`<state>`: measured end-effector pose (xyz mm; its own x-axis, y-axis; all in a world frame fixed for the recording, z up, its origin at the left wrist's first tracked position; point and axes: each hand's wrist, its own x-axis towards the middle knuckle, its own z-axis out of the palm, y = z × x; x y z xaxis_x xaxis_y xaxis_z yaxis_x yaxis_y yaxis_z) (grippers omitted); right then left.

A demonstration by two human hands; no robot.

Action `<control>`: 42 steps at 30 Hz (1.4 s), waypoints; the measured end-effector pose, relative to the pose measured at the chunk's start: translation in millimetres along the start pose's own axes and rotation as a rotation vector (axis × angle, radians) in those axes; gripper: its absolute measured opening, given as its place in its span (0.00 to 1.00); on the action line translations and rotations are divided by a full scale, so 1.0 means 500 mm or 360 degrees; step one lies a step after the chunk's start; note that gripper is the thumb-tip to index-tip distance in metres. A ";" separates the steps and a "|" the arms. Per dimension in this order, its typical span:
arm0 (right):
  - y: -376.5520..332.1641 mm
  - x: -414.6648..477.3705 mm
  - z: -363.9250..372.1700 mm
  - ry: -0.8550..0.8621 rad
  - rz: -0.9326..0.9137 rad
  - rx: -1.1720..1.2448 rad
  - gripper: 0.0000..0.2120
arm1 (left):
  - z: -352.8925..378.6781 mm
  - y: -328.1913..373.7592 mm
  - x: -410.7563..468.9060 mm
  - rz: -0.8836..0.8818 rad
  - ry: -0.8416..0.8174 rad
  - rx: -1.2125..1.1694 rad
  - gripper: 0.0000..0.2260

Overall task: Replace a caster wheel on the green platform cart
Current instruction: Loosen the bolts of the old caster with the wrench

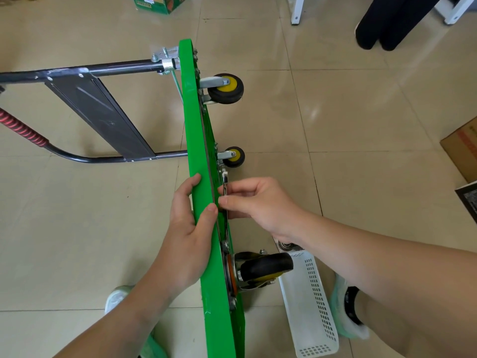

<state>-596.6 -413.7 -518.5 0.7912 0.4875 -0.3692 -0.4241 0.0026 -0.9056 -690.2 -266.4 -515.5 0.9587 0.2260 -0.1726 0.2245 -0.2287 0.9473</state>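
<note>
Green cart (193, 125) on edge, in left grip (185, 228)

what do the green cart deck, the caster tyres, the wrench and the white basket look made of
Green cart deck: glossy green, likely moulded plastic or painted metal; the look leaves it open.
Caster tyres: matte black rubber, by the dull, rounded tread.
Wrench: bare steel, by its silvery shine.
White basket: moulded plastic, by its perforated walls.

Bright, even daylight filled the room, and the glossy beige tiled floor (313, 113) threw back pale glare patches at upper right. Shadows lay soft and faint. The upended green plastic cart deck (204, 228) was sharp at centre, while tile lines bowed toward the edges.
</note>
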 end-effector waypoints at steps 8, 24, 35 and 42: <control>-0.032 0.068 -0.024 0.0087 0.0103 0.0028 0.05 | -0.006 -0.017 0.009 -0.0030 -0.0053 -0.0057 0.26; 0.043 0.132 -0.005 -0.0035 0.0615 0.0117 0.17 | -0.015 -0.030 0.011 -0.0014 -0.0111 -0.0123 0.26; 0.056 0.108 -0.018 -0.0095 0.0605 0.0060 0.18 | -0.007 -0.016 0.010 0.0025 -0.0095 -0.0051 0.24; 0.039 0.094 -0.004 -0.0052 0.0455 -0.0009 0.16 | -0.010 -0.021 0.009 0.0030 -0.0089 -0.0059 0.26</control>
<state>-566.8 -392.7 -554.0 0.6253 0.4956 -0.6028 -0.6255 -0.1437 -0.7669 -688.9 -258.4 -524.7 0.9713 0.1681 -0.1683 0.2004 -0.1971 0.9597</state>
